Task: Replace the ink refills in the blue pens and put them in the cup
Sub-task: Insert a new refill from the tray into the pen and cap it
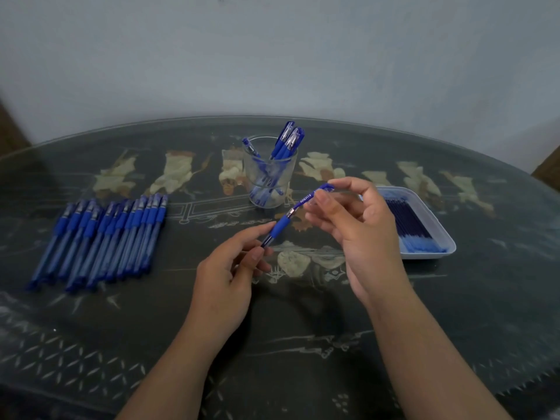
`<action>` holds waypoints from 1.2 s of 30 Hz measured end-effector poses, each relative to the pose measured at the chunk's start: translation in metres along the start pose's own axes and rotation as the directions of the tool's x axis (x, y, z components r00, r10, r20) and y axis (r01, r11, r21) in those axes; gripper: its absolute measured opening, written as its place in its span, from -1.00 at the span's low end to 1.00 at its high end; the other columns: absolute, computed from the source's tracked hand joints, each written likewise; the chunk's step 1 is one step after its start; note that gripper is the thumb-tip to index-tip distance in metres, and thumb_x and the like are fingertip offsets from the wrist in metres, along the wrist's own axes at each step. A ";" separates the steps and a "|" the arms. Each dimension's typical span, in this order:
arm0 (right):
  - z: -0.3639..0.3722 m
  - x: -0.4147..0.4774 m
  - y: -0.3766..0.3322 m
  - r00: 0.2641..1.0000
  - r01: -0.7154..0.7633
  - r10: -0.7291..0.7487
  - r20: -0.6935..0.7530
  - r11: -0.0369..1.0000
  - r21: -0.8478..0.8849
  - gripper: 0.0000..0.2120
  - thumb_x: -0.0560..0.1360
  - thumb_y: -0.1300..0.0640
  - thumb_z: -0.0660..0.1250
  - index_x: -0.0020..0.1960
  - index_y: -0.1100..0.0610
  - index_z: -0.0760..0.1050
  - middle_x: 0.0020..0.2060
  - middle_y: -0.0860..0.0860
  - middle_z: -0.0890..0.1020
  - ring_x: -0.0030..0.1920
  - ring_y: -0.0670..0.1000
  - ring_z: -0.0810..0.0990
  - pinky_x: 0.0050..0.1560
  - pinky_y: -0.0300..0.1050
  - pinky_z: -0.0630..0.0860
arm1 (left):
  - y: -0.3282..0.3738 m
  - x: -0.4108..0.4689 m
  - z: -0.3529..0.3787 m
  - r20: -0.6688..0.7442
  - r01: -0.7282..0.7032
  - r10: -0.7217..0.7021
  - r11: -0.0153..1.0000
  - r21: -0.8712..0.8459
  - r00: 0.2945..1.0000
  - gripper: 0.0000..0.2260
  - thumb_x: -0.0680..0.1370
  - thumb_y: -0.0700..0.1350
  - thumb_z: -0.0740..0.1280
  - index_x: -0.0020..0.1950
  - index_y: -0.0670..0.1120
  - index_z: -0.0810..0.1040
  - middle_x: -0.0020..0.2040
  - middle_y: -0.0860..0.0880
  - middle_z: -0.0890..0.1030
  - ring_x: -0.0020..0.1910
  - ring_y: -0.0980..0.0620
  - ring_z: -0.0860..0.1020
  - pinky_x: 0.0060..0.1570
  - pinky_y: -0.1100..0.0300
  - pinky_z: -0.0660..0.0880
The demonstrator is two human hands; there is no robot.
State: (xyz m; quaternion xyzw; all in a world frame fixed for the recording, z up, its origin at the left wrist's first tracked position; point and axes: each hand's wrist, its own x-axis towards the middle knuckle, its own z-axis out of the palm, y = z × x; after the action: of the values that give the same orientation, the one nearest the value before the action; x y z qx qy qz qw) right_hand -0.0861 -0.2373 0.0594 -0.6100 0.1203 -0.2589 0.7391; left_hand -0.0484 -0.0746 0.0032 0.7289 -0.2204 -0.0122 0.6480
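Observation:
A blue pen (285, 219) with its cap on is held slantwise above the table's middle. My left hand (230, 269) pinches its barrel end. My right hand (360, 225) pinches the cap end between thumb and fingers. Behind the pen stands a clear glass cup (270, 180) holding several blue pens. A row of several more blue pens (103, 237) lies on the table at the left. At the right a white tray (436, 234) holds several blue ink refills (409, 225).
The dark round table (288, 322) has a glass top with pale inlaid figures. A pale wall rises right behind its far edge.

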 end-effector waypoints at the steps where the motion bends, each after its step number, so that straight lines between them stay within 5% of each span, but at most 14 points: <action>1: 0.000 0.000 0.000 1.000 0.005 -0.005 -0.002 1.000 0.001 -0.75 0.44 0.21 0.44 0.10 0.18 0.51 -0.14 0.11 0.71 -0.05 0.12 0.71 0.06 0.03 0.64 | 0.000 0.000 0.000 0.004 0.000 0.000 1.000 0.000 1.000 -0.57 0.59 -0.34 0.24 0.14 0.22 0.57 -0.11 0.10 0.64 -0.18 0.09 0.62 -0.10 0.27 0.57; 13: 0.004 -0.001 0.013 0.991 0.131 -0.116 0.070 0.950 -0.282 -0.83 0.43 0.16 0.50 -0.04 0.06 0.55 -0.13 0.04 0.71 -0.09 0.04 0.70 0.06 0.14 0.62 | 0.004 -0.001 0.001 0.032 0.008 -0.008 1.000 0.008 0.999 -0.56 0.58 -0.35 0.25 0.13 0.21 0.56 -0.10 0.15 0.64 -0.17 0.09 0.62 -0.14 0.36 0.54; 17: 0.005 -0.001 0.021 0.988 0.152 -0.145 0.049 0.955 -0.254 -0.87 0.46 0.26 0.46 -0.14 0.21 0.50 -0.04 0.02 0.69 -0.02 0.01 0.70 0.05 0.05 0.65 | 0.001 -0.001 0.001 0.024 0.012 -0.012 1.000 0.009 1.000 -0.56 0.58 -0.37 0.25 0.11 0.21 0.57 -0.11 0.13 0.64 -0.19 0.09 0.62 -0.12 0.34 0.55; 27: 0.003 -0.002 0.032 0.986 0.168 -0.158 0.057 0.950 -0.263 -0.77 0.47 0.27 0.45 -0.22 0.20 0.39 -0.11 0.01 0.69 0.06 0.02 0.68 0.07 0.02 0.63 | -0.002 -0.001 0.000 0.014 0.026 -0.027 0.999 0.023 1.000 -0.56 0.56 -0.39 0.26 0.08 0.18 0.58 -0.16 0.20 0.63 -0.23 0.14 0.61 -0.17 0.43 0.49; 36: 0.014 -0.012 0.026 0.980 0.194 -0.178 0.086 0.945 -0.261 -0.80 0.49 0.25 0.44 0.00 0.07 0.45 -0.12 0.02 0.66 -0.07 0.03 0.70 0.00 0.07 0.65 | -0.001 0.001 0.001 -0.017 -0.016 0.016 1.000 0.007 1.000 -0.58 0.57 -0.35 0.28 0.08 0.21 0.58 -0.11 0.10 0.65 -0.15 0.14 0.65 -0.09 0.29 0.57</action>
State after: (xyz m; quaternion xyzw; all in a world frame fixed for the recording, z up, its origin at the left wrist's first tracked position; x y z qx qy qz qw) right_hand -0.0828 -0.2164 0.0360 -0.7209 0.0733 -0.2898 0.6253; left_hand -0.0477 -0.0758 0.0023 0.7294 -0.2207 -0.0001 0.6475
